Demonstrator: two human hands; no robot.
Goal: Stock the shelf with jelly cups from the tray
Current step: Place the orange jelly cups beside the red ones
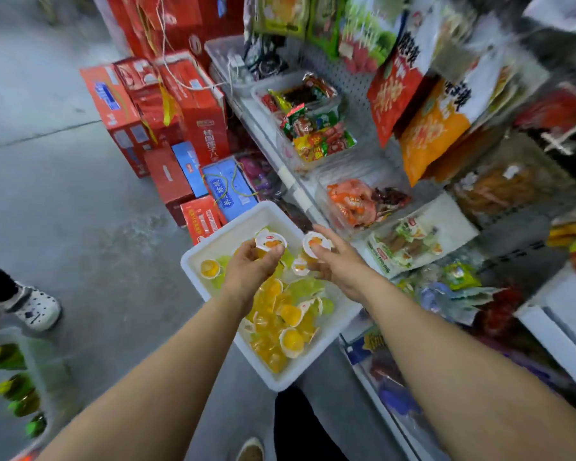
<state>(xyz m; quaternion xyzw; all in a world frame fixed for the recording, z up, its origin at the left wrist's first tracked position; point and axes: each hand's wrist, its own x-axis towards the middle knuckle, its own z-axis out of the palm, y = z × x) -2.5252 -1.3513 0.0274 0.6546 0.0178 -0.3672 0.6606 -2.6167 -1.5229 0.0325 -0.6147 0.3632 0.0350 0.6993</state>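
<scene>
Hands work over the tray [193, 261] — left hand [250, 267] and right hand [336, 264] each pinch a jelly cup at the fingertips, apparently lifted clear for shelving.

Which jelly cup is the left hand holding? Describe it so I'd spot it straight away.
Find the white tray on the floor beside the shelf. Above its far end, the left hand grips a jelly cup with its white lid facing up, showing an orange picture. Unlike the loose cups below, it is lifted clear of the pile.
</scene>
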